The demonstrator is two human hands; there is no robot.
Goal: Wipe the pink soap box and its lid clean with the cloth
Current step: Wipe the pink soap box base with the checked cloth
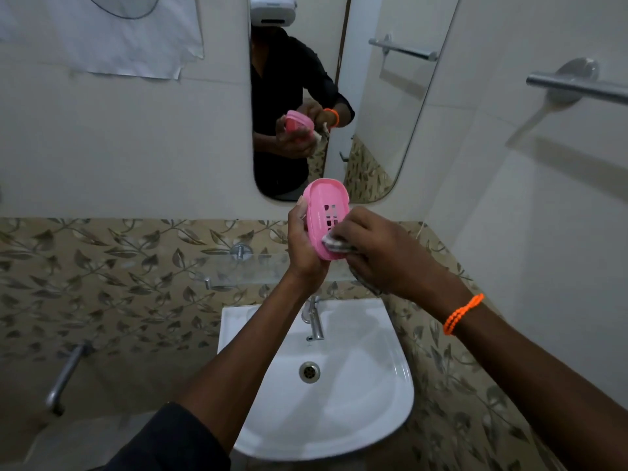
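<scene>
pink plastic fills our view: we hold the soap box (326, 215) tilted up over the sink (373, 402), our left hand (303, 246) gripping its left edge with curled fingers. our right hand (377, 253) pinches the bunched cloth (334, 242) against the lower inside, below the drain slots. we judge the box wipe is underway; next we should sweep the cloth upward. we cannot see the lid.

Head camera looks down (close) over sink (390, 396), facing mirror (373, 96)
</scene>
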